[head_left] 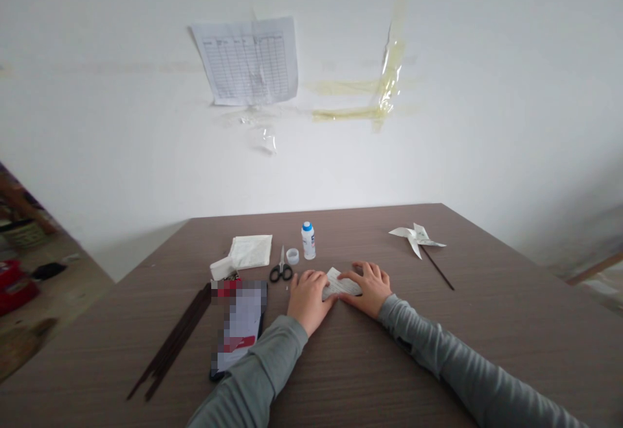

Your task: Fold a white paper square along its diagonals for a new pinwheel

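A small folded piece of printed white paper [341, 284] lies flat on the brown wood-grain table [418, 324], between my two hands. My left hand [309, 299] presses its fingertips against the paper's left end. My right hand [367, 287] rests on its right end, with the fingers spread over it. Just left of my left hand lie black-handled scissors [281, 267], and a small round cap [293, 256] sits above them. Behind that stands a white glue bottle with a blue top [308, 241].
A finished paper pinwheel on a dark stick [416, 238] lies at the right. On the left are a bundle of dark sticks [170, 340], a pixelated flat packet [238, 327] and a white paper bag [250, 251]. The table's far edge meets a white wall.
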The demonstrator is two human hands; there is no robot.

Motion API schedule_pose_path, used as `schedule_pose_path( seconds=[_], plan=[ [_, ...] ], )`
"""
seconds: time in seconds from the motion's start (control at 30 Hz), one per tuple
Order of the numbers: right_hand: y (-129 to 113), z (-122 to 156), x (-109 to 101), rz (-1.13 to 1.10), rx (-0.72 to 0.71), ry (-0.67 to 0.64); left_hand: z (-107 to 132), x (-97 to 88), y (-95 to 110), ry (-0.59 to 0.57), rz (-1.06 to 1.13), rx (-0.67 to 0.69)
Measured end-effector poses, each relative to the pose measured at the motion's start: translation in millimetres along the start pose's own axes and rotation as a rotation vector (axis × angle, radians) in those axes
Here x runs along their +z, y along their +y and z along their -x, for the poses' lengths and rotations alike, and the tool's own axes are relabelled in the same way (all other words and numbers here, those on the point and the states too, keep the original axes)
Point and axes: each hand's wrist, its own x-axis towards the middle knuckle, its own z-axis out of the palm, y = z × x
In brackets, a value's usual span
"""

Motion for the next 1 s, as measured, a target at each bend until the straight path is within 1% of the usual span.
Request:
schedule_pose_path(
  seconds=[0.2, 0.37, 0.53, 0.83, 0.9, 1.0],
  plan=[
    [-5, -3, 1, 0.007, 0.036, -0.015, -4, -2.4, 2, -0.016, -0.01, -0.02],
    [-4, -5, -3, -0.016, 0.044, -0.031, -5, -0.8, -1, -0.009, -0.014, -0.008],
    [9, -10, -9, -0.052, 0.055, -0.059, -4, -1.8, -10, -0.01, -0.008, -0.008],
    [30, -10, -27, -0.02, 0.099, -0.131, 7, -19.0, -32, -0.038, -0.048, -0.028],
    [36, -12, -28, -0.021, 0.104, -0.136, 9, -21.8, -37, -0.038, -0.061, -0.032],
    [48, -16, -23, -0.005, 0.109, -0.104, 11, -25.0, -46, -0.028, -0.061, -0.038]
  ],
)
